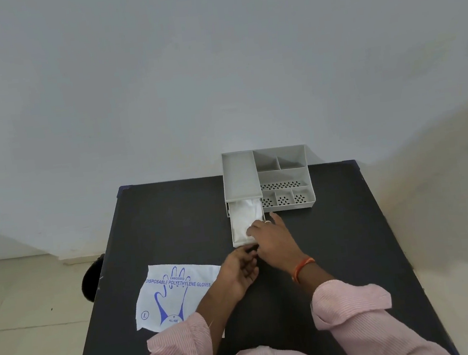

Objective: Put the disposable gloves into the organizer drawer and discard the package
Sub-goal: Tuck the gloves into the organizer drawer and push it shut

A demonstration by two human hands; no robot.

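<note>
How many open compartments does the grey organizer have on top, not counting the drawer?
6 in the grey plastic organizer, beside its long flat tray: two at the back, one wide middle one, three small front ones.

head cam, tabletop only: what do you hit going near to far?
Glove package → left hand → right hand → open organizer drawer with the gloves in it → organizer's perforated front compartments → its rear compartments.
</note>
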